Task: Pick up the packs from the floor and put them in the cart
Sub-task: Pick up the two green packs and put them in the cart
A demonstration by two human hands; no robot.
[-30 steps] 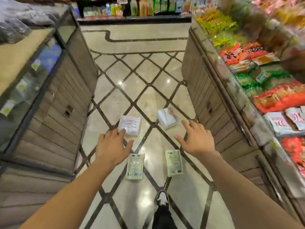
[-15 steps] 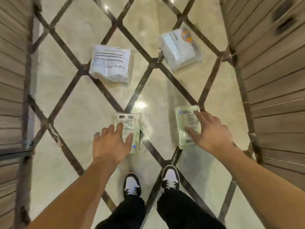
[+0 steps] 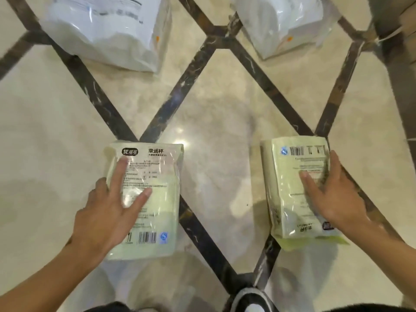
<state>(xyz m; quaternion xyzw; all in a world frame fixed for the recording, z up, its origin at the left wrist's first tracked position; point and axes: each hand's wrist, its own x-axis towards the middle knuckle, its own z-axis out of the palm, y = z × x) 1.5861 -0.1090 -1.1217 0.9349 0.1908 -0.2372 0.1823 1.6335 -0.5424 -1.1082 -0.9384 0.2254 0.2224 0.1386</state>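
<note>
Two pale green packs lie on the marble floor. My left hand (image 3: pixel 108 212) lies on the left green pack (image 3: pixel 155 199), with thumb and forefinger spread on top and the other fingers over its left edge. My right hand (image 3: pixel 331 194) holds the right green pack (image 3: pixel 286 190), thumb on its face and fingers wrapped over its right edge. Farther off lie two larger white packs, one at the top left (image 3: pixel 108 30) and one at the top right (image 3: pixel 283 23), both untouched. No cart is in view.
The floor (image 3: pixel 45 143) is cream marble with dark diagonal bands. My black and white shoe (image 3: pixel 249 300) stands at the bottom edge between the green packs. A dark shelf base (image 3: pixel 396 30) closes off the top right corner.
I have bent much lower, so the packs fill the view. Both hands have come down from above the green packs onto them. The shelves have dropped out of sight.
</note>
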